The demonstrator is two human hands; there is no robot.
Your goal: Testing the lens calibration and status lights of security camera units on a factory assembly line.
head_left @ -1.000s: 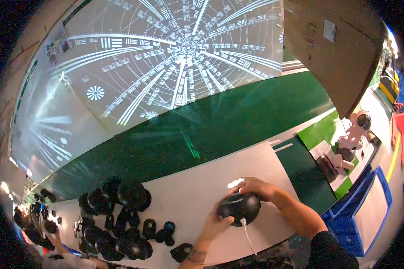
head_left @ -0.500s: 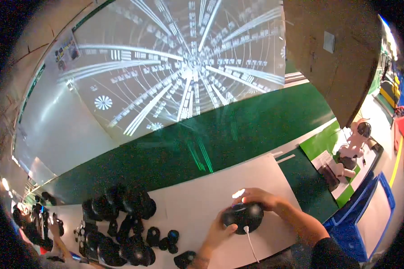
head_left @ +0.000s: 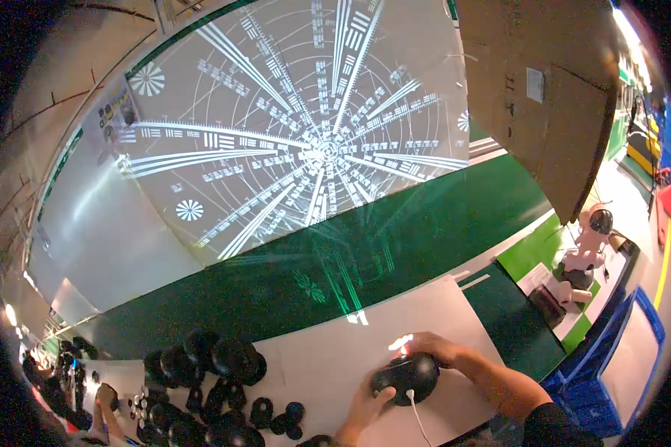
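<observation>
Keep both hands, left hand [head_left: 367, 406] and right hand [head_left: 434, 349], fingers clamped on black dome [head_left: 406, 375]; steady it flat on white surface [head_left: 335, 357], mind white cable [head_left: 416, 417] beneath dome.

Test chart, cardboard box and blue crates

A large white chart [head_left: 306, 141] of black radiating lines and ring patterns fills the wall above the green band. At the upper right hangs a brown cardboard box [head_left: 552, 89] bearing a small white rectangular label [head_left: 535, 84]. Blue crates [head_left: 619, 365] stand beyond the white tabletop's right edge, at the lower right.
</observation>
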